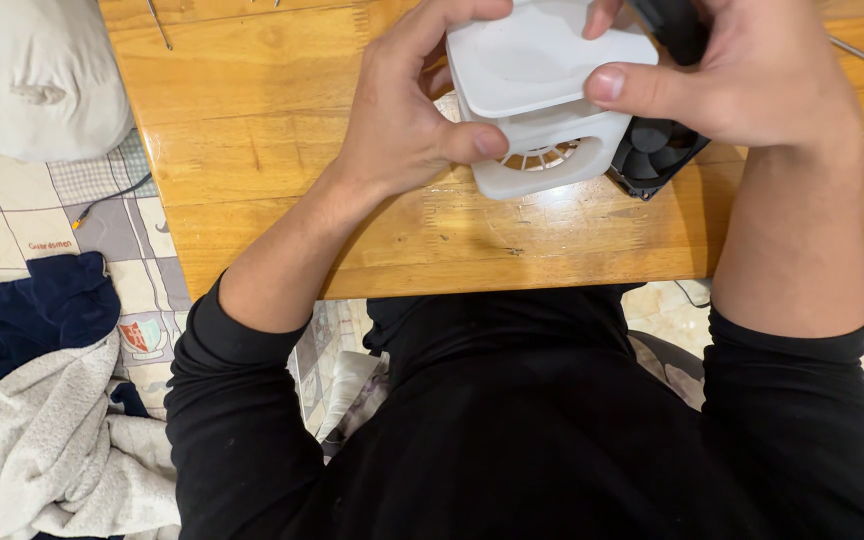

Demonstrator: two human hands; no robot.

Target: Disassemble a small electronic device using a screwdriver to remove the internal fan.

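A white plastic fan housing (pixel 542 95) with a flat lid and a round grille on its near side is held just above the wooden table (pixel 252 130). My left hand (pixel 402 110) grips its left side, thumb pressed on the front edge beside the grille. My right hand (pixel 742 75) holds its right side, thumb laid across the lid's corner. A black fan (pixel 652 155) with curved blades lies on the table right behind the housing, partly hidden by it and by my right hand.
A thin metal rod (pixel 857 52) lies at the table's far right, another slim metal tool (pixel 159 25) at the far left. Left of the table is a bed with a patterned sheet (pixel 22 215), a white pillow (pixel 37 75), and blue and grey blankets (pixel 42 420).
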